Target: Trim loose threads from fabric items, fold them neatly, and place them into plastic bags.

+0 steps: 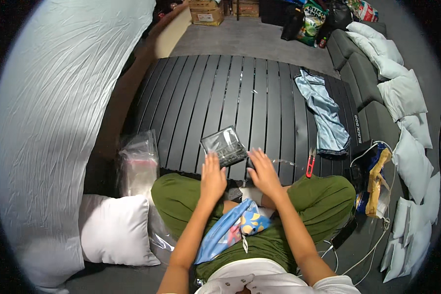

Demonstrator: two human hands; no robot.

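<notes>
A flat, dark square item in a clear plastic wrapper (224, 146) lies tilted on the slatted black table (196, 98). My left hand (212, 177) rests flat at its near left edge, fingers stretched out. At its near right corner is my right hand (265, 172), fingers extended and the thumb apart; whether it touches the wrapper I cannot tell. Neither hand grips anything. Across my lap lies a blue cloth piece with a colourful print (232, 230). To the right, near the table's front edge, sits a pair of small red-handled scissors (310, 165), blades pointing away.
Light blue satin fabric (322, 112) lies along the table's right side. Clear plastic bags (138, 164) and a white pillow (117, 229) are at left. White cables (377, 235) and a blue-and-yellow bag (377, 181) sit at right, beside a row of pale cushions (414, 157).
</notes>
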